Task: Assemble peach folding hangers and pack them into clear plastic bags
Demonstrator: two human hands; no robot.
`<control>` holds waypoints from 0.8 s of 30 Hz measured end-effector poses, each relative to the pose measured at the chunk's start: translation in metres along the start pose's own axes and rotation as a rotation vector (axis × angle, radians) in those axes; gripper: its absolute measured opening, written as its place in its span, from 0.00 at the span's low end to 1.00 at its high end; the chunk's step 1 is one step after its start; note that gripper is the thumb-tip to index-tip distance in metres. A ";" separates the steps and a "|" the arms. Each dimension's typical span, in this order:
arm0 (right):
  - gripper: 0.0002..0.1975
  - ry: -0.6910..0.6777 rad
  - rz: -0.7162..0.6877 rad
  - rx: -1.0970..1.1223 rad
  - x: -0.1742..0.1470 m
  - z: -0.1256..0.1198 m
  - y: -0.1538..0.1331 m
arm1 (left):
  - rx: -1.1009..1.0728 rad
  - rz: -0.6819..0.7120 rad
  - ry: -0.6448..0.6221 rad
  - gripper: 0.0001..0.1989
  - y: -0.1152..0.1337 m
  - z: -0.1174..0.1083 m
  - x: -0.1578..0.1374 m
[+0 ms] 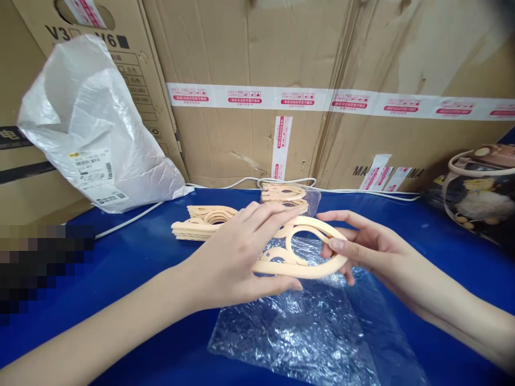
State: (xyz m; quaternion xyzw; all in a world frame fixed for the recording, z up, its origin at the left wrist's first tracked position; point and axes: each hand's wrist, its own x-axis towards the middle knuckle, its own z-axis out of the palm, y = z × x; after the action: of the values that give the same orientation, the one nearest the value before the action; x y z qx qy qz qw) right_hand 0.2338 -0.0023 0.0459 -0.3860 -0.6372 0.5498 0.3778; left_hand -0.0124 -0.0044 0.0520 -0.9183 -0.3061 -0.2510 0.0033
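A cream plastic folding hanger (317, 271), folded into a pointed loop with a round opening, is held between my two hands. My left hand (241, 252) lies across its left part, thumb below and fingers over the top. At the pointed right end, my right hand (358, 241) pinches the hanger between thumb and fingers. Behind my left hand lies a stack of similar cream hangers (193, 230), partly hidden by it. Farther back, more of them sit in a clear plastic wrapper (314, 202). Under my hands a crinkled clear plastic bag (289, 332) is spread flat.
The blue table surface (153, 338) ends at large cardboard boxes (249, 53) along the back. A white mailing bag (92, 118) leans at the back left. A white cable (362, 192) runs along the rear edge. On the right stands a dark patterned bag (483, 198).
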 end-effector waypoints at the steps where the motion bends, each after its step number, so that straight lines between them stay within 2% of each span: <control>1: 0.23 0.005 0.022 0.047 -0.002 0.000 0.002 | 0.019 0.006 0.003 0.41 -0.002 0.004 -0.002; 5: 0.23 0.006 0.065 0.124 -0.005 0.001 0.009 | 0.039 0.036 0.010 0.44 -0.010 0.014 -0.010; 9: 0.21 -0.032 0.053 0.054 -0.003 0.001 0.012 | 0.053 0.063 0.036 0.40 -0.013 0.017 -0.013; 12: 0.21 -0.022 -0.094 -0.212 -0.006 -0.001 0.012 | 0.053 0.083 0.071 0.38 -0.010 0.020 -0.014; 16: 0.38 -0.038 -0.389 -0.625 -0.012 0.000 0.011 | 0.005 0.046 0.081 0.37 0.003 0.028 -0.013; 19: 0.39 -0.098 -0.459 -0.746 -0.015 0.002 0.010 | -0.079 -0.023 0.064 0.37 0.013 0.031 -0.012; 21: 0.38 -0.080 -0.442 -0.781 -0.016 -0.001 0.005 | -0.151 -0.079 -0.023 0.43 0.015 0.028 -0.012; 24: 0.38 0.001 -0.405 -0.844 -0.018 -0.022 -0.008 | -0.232 -0.172 -0.292 0.58 0.008 0.015 -0.014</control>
State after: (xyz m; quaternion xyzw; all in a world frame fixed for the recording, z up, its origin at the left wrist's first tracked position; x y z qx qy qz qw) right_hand 0.2602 -0.0102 0.0555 -0.3739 -0.8674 0.1576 0.2880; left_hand -0.0111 -0.0167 0.0338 -0.9096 -0.3497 -0.1482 -0.1686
